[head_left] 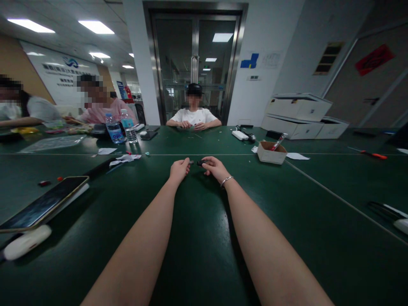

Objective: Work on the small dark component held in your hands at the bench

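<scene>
Both my arms reach forward over the dark green table (pixel 197 238). Pinched in the fingers of my left hand (pixel 179 171) is a small dark piece (pixel 191 162), with its grey end sticking out to the right. A small black piece (pixel 200 162) is held between the thumb and fingers of my right hand (pixel 217 169), which wears a silver bracelet (pixel 227 181) at the wrist. The two pieces face each other across a narrow gap and do not touch. They are too small for me to tell their exact kind.
On the left lie a phone (pixel 44 202), a white rounded device (pixel 28 242) and paper scraps (pixel 124 159). Two water bottles (pixel 129 126) stand farther back. A small open box (pixel 271 154) is right of my hands. Several people sit around the table, one opposite (pixel 195 114).
</scene>
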`<state>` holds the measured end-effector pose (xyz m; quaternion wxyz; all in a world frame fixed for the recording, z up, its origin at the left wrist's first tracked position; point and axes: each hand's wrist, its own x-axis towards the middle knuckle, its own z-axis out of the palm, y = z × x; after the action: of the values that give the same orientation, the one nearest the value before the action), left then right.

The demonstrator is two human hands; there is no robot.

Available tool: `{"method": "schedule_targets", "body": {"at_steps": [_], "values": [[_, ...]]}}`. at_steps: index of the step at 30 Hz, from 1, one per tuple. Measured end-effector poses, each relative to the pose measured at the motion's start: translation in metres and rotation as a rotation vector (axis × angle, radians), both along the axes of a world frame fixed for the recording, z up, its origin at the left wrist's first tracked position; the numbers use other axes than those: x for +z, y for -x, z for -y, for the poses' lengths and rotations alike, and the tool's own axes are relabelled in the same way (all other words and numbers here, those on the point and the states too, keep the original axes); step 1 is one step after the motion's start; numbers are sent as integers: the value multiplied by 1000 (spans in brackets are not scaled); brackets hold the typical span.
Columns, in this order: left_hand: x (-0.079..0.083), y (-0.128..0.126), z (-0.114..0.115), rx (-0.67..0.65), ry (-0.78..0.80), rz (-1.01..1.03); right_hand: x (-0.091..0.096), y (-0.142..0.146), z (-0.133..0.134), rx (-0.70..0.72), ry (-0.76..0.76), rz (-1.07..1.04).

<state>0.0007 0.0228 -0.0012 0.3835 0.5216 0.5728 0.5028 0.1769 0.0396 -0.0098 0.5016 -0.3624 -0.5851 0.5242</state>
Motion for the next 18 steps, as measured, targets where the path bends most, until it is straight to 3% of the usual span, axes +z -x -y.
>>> {"method": "schedule_targets", "body": {"at_steps": [4,10,18], "values": [[-2,3,-3,12,-2,78,0,-2,2,-6,17,-66],[-7,-3,0,-102,-45,-69,2,1,2,64,-44,96],[-10,-3,-1,-65,-49,-133,2,0,3,68,-21,85]]}}
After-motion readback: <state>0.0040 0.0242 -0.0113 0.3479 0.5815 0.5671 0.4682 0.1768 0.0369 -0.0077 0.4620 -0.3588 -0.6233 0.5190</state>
